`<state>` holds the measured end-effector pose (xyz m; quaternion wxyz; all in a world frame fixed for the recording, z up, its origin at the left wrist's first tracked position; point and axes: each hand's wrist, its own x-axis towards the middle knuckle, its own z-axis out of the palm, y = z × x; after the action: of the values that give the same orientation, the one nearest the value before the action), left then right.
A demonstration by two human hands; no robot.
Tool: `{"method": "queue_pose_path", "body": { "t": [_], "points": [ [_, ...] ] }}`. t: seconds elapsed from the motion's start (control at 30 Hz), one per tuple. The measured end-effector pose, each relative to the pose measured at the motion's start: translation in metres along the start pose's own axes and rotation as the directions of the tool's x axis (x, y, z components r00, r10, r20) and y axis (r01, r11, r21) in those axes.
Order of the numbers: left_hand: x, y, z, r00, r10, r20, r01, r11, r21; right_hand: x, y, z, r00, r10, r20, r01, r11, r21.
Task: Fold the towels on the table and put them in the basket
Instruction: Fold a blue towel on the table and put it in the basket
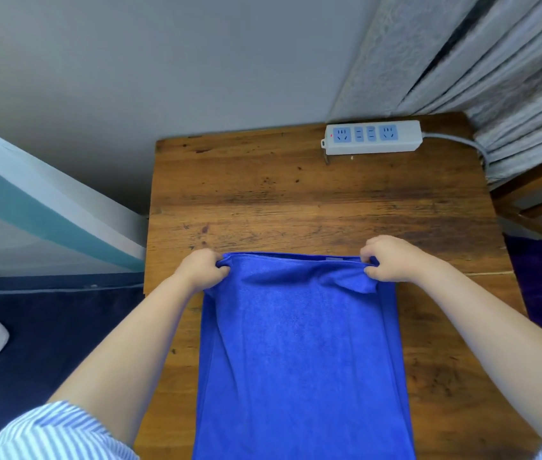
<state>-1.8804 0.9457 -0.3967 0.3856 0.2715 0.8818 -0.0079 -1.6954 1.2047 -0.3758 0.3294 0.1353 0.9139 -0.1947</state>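
A person in a blue-and-white striped sleeve (54, 429) folds a blue microfibre towel (299, 360) on a wooden table (296, 194), seen from above. At left, the left hand (201, 268) pinches the towel's far left corner between curled fingers and thumb; at right, the right hand (387, 258) pinches the far right corner the same way, the cloth bunching into a small flap under it. The towel lies lengthwise down the middle of the table, its near end running out of view at the bottom edge; it appears already doubled, with a second layer showing along both long sides. The fold looks best served by keeping both corners level and taut, so the edges meet squarely, then smoothing the ripples near the right grip. The cloth is soft, napped and limp; the tabletop is dark-grained, scuffed and hard. A white 4-outlet power strip (372, 137) with blue sockets sits at the far right corner, beside pleated grey curtains (495, 68). No basket is in view.
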Motion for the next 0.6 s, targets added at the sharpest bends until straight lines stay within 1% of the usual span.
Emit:
{"method": "queue_pose_path", "body": {
  "t": [0.1, 0.2, 0.27, 0.33, 0.4, 0.5, 0.6],
  "points": [
    [-0.007, -0.002, -0.006, 0.999, -0.027, -0.042, 0.019, 0.985, -0.171, -0.008, -0.001, -0.004, 0.999, 0.051, 0.013, -0.051, 0.997, 0.053],
    [-0.020, -0.003, -0.013, 0.997, -0.050, -0.055, 0.023, 0.914, -0.406, -0.016, 0.000, -0.001, 0.995, 0.103, 0.009, -0.103, 0.991, 0.088],
    [-0.028, -0.005, -0.014, 0.997, -0.065, -0.051, 0.032, 0.868, -0.495, -0.022, 0.000, 0.002, 0.990, 0.137, 0.013, -0.138, 0.984, 0.112],
    [-0.034, -0.007, -0.012, 0.995, -0.078, -0.057, 0.034, 0.838, -0.544, -0.031, -0.001, 0.003, 0.987, 0.161, -0.003, -0.159, 0.977, 0.145],
    [-0.043, -0.007, -0.011, 0.994, -0.087, -0.071, 0.029, 0.811, -0.584, -0.040, -0.003, 0.003, 0.982, 0.181, -0.052, -0.170, 0.971, 0.166],
    [-0.054, -0.006, -0.012, 0.984, -0.099, -0.148, -0.019, 0.766, -0.642, -0.051, -0.005, 0.001, 0.968, 0.200, -0.151, -0.168, 0.965, 0.201],
    [-0.070, 0.000, -0.018, 0.967, -0.118, -0.224, -0.098, 0.641, -0.762, -0.065, -0.008, -0.003, 0.943, 0.199, -0.266, -0.134, 0.961, 0.242]
  ]
}}
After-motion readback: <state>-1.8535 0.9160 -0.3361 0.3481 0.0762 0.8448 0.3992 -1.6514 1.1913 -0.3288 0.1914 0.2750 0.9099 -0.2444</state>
